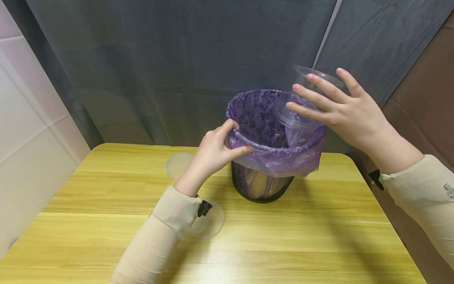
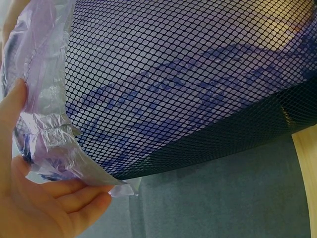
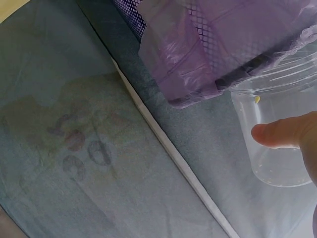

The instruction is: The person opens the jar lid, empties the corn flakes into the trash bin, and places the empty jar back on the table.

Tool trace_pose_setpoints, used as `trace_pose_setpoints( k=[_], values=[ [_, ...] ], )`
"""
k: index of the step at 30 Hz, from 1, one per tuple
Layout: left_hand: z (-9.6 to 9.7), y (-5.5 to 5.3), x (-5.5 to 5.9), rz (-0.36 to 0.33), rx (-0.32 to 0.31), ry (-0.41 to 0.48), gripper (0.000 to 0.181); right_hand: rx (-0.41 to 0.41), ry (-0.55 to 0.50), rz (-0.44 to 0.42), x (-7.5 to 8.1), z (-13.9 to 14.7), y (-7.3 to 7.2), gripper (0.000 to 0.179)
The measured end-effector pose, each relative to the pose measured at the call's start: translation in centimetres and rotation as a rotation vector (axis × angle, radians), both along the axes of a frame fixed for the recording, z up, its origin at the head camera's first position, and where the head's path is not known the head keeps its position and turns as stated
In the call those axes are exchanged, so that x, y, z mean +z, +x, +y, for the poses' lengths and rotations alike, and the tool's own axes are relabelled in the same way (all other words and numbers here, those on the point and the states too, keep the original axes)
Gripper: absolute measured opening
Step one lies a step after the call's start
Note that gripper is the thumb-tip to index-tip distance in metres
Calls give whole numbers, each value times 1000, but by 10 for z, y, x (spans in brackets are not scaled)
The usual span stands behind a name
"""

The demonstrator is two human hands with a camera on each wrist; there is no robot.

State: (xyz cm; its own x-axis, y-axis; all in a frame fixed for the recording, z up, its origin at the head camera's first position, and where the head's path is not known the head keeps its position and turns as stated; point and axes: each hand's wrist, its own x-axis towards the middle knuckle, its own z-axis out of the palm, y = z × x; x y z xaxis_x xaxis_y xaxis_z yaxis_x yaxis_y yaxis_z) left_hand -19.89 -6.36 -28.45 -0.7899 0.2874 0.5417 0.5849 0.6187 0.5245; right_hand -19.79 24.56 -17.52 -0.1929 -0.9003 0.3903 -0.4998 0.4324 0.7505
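Lettering on the right sleeve is illegible.

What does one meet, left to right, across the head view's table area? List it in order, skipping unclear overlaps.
Farther round translucent plastic disc → person's left hand → round black mesh bin with purple plastic liner → person's right hand.

Pale glare and soft shadows across the table — 2 wrist views dimmer.
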Motion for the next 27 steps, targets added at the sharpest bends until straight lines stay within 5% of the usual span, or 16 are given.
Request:
trace_pose_setpoints(
  k=[27],
  values=[
    [1,0,-1,6,-3,8,50,-30,128,-46,1,-1,-1,110]
  ],
)
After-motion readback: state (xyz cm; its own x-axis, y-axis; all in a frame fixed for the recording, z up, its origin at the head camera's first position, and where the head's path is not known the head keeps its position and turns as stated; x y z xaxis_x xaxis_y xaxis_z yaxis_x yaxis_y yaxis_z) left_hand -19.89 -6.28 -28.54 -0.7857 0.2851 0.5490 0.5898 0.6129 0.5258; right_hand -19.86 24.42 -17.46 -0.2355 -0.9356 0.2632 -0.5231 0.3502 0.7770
